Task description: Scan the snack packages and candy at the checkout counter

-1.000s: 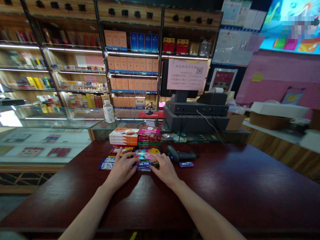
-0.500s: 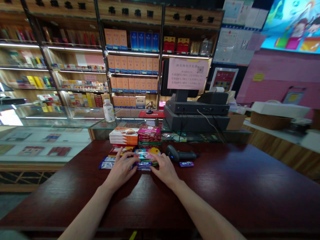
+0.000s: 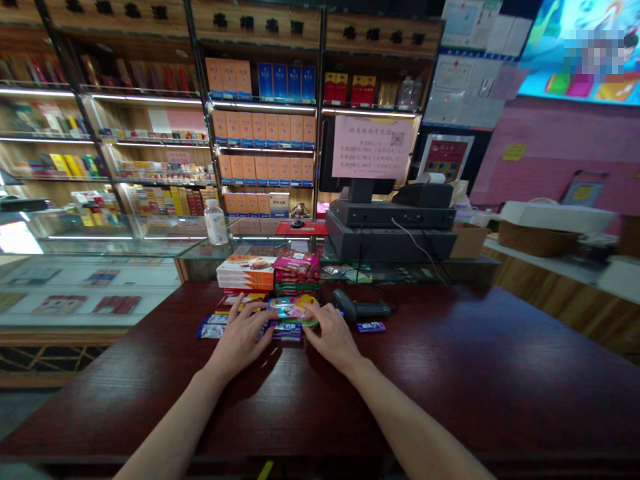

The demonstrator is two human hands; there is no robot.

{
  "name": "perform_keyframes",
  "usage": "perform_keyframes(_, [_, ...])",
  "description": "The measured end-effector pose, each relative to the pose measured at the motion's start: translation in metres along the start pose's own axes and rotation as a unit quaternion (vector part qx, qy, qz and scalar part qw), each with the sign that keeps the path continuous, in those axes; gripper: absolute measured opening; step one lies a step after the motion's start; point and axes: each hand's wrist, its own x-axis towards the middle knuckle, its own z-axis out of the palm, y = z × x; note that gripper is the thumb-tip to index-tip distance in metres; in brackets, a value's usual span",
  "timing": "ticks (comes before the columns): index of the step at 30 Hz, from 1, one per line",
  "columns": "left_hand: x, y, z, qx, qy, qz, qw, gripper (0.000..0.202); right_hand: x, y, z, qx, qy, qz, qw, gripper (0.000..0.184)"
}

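Note:
My left hand (image 3: 241, 343) and my right hand (image 3: 333, 339) lie on the counter with fingertips at opposite edges of a colourful flat packet (image 3: 293, 309). The packet seems held between them, and a round green edge shows at its right. Under my left fingers, blue gum packets (image 3: 212, 327) lie on the counter. Another blue packet (image 3: 287, 331) sits between my hands. Behind them stand a stack of orange-and-white boxes (image 3: 245, 273) and a pile of red and pink packets (image 3: 297, 275). A purple gum pack (image 3: 371, 327) lies to the right of my right hand.
A black handheld barcode scanner (image 3: 357, 309) lies on the dark red wooden counter (image 3: 450, 380), just beyond my right hand. Behind stand a glass display case (image 3: 110, 243), a till with a monitor (image 3: 390, 227), and shelves of boxed goods (image 3: 260, 133).
The colourful packet has shifted between my hands, and a green round edge now shows where yellow showed before. My hands have spread slightly, and the view has tilted a little.

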Motion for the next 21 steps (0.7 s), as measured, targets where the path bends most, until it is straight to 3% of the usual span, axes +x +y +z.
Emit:
perform_keyframes(11, [0.015, -0.007, -0.003, 0.015, -0.008, -0.008, 1.0, 0.041, -0.004, 0.028, -0.043, -0.037, 0.002, 0.006, 0.999, 0.048])
perform_keyframes(15, [0.028, 0.007, 0.0, 0.005, -0.016, 0.009, 1.0, 0.034, -0.017, 0.049, -0.059, -0.062, 0.02, 0.024, 0.998, 0.048])
perform_keyframes(21, [0.054, 0.045, 0.017, -0.029, -0.014, 0.046, 0.998, 0.032, -0.039, 0.08, -0.08, -0.082, 0.036, 0.043, 0.995, 0.048])
